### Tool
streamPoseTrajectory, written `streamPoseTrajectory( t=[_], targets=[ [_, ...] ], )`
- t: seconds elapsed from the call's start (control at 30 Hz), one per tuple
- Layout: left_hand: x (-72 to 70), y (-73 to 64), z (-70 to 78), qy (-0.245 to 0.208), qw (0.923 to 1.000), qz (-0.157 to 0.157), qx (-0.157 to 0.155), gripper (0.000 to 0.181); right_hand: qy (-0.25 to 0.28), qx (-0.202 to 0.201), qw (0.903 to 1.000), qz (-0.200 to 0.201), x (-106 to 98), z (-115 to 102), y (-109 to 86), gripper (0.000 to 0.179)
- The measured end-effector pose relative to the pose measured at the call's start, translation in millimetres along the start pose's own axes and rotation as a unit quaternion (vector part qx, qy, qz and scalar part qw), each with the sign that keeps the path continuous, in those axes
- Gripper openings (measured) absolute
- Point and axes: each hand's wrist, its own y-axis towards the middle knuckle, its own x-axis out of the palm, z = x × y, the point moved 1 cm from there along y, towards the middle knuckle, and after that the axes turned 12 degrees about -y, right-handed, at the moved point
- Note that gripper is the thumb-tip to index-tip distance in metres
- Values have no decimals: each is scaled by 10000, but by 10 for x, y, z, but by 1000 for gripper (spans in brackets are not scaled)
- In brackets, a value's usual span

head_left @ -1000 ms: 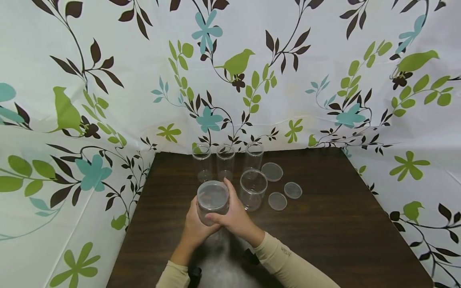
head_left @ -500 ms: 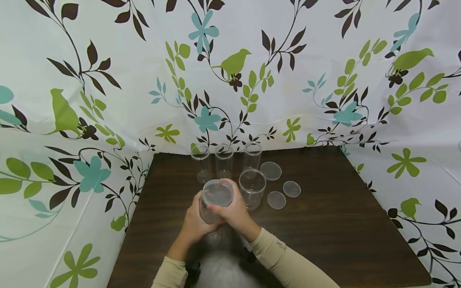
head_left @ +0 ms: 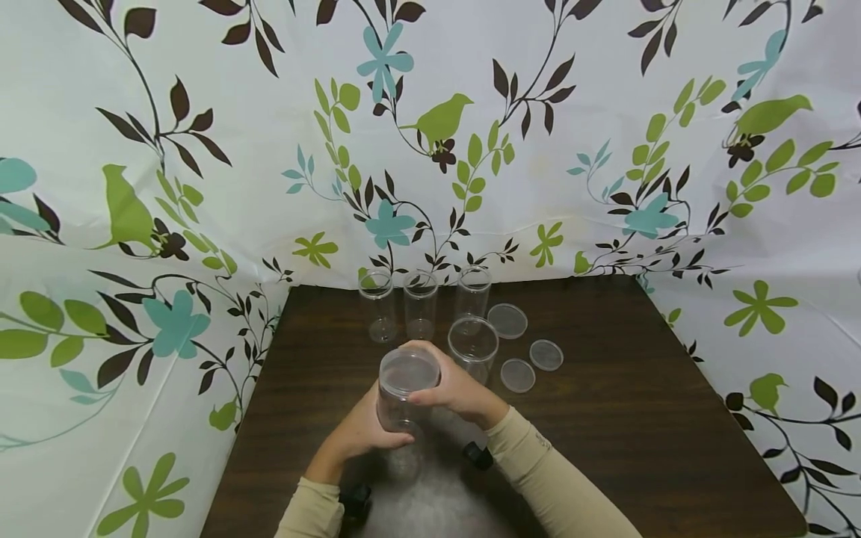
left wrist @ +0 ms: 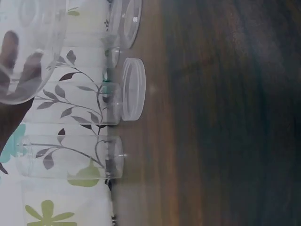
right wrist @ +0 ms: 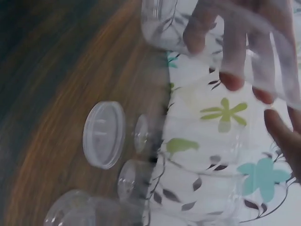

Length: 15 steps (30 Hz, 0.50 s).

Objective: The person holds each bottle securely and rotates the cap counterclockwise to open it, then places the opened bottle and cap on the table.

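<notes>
A clear wide jar [head_left: 397, 409] with a frosted lid [head_left: 409, 370] is held up over the near middle of the table. My left hand [head_left: 363, 426] grips its lower side, thumb across the front near the base. Around the top curls my right hand [head_left: 464, 387], its thumb on the near side just under the lid's rim and the fingers behind. In the right wrist view, fingers [right wrist: 233, 61] show through the jar's clear wall. Both wrist views also catch a loose lid [left wrist: 134, 89] lying on the table, hidden behind the hands in the head view.
Three tall clear jars [head_left: 420, 306] stand along the table's back edge. An open wide jar [head_left: 474, 347] is just beyond my right hand. Flat lids [head_left: 518, 375] of two sizes lie to its right on the dark wooden table [head_left: 625, 418]. Patterned cloth [head_left: 255, 187] hangs around.
The held jar has shifted slightly right, tilting midway and standing straighter now. My right hand has turned around its top, while the left thumb now shows lower on the jar.
</notes>
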Motion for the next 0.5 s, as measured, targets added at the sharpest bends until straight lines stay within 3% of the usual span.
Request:
streamPoseTrajectory(
  t=[0.1, 0.2, 0.3, 0.37, 0.43, 0.5],
  targets=[
    [9, 10, -46, 172, 9998, 119, 38, 107, 126, 58, 9998, -150, -38, 41, -1, 90],
    [40, 33, -80, 799, 9933, 813, 193, 107, 216, 80, 9996, 181, -9, 88, 12, 96],
    [74, 68, -114, 1660, 9697, 1766, 307, 107, 237, 166, 9970, 724, 62, 133, 24, 100],
    [105, 83, -142, 2116, 9482, 2347, 322, 106, 135, 247, 9939, 1065, 121, 157, 34, 104],
    [145, 98, -172, 2404, 9308, 2733, 332, 107, -81, 340, 9897, 1388, 177, 181, 46, 109],
    [195, 109, -207, 2578, 9187, 2969, 354, 108, -253, 404, 9842, 1703, 225, 200, 63, 115]
  ],
)
